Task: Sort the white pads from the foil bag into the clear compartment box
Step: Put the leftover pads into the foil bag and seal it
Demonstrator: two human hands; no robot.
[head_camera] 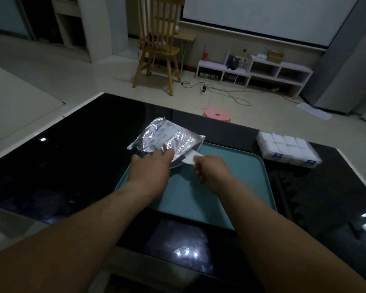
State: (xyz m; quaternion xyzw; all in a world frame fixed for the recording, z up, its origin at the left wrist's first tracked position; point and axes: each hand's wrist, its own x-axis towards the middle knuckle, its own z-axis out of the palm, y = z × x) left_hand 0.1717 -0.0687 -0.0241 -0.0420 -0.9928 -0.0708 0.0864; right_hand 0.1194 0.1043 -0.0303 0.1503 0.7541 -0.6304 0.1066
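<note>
- The right hand [211, 168] pinches one white pad [191, 159] by its near edge, between thumb and curled fingers. The pad is half out of the bag mouth, above the far-left part of the tray [230, 187].
- The left hand [151, 168] grips the near edge of the foil bag [167, 137] with its fingers curled over the foil. How the thumb lies underneath cannot be told.
- The bag overlaps the tray's far-left corner, and its mouth faces the tray.
- The compartment box [287, 150] stands on the table [72, 155], beyond the tray's far-right corner and well apart from the bag. It appears largely filled with white pads. Whether its lid is open cannot be told.
- Risk: the edge pinch is shallow, so the pad may slip if it snags on the crumpled foil mouth.
- Risk: neighbouring pads may be dragged out with it and spill onto the tray.
- Risk: a shut lid would stall placement, because both hands are occupied.
</note>
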